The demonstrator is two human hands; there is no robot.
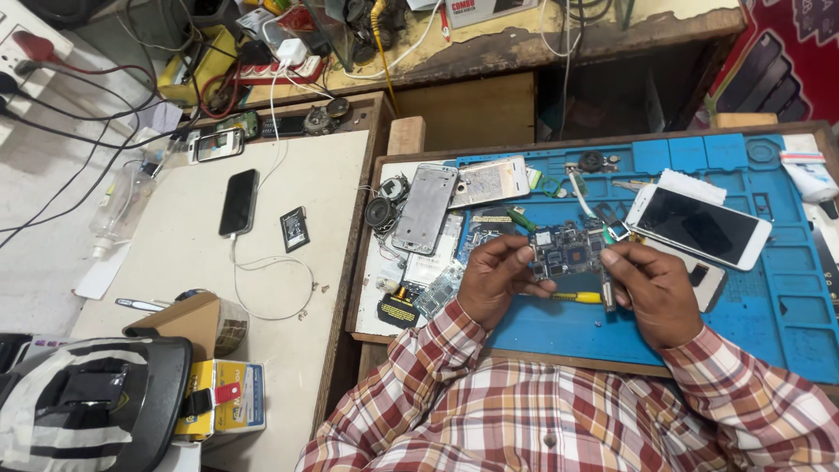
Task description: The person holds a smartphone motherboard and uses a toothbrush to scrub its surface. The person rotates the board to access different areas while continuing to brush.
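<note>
Over blue repair mat [769, 297]: left hand [494, 280] and right hand [655, 288] both pinch circuit board [566, 249] between them.

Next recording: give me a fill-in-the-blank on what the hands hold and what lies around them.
1. Both the left hand and the right hand hold a phone ____ board.
2. The work mat under the hands is ____ in colour.
3. The white phone on the mat lies screen ____.
4. The black phone on the side table has a ____ cable plugged in.

Missing words: circuit; blue; up; white
</note>
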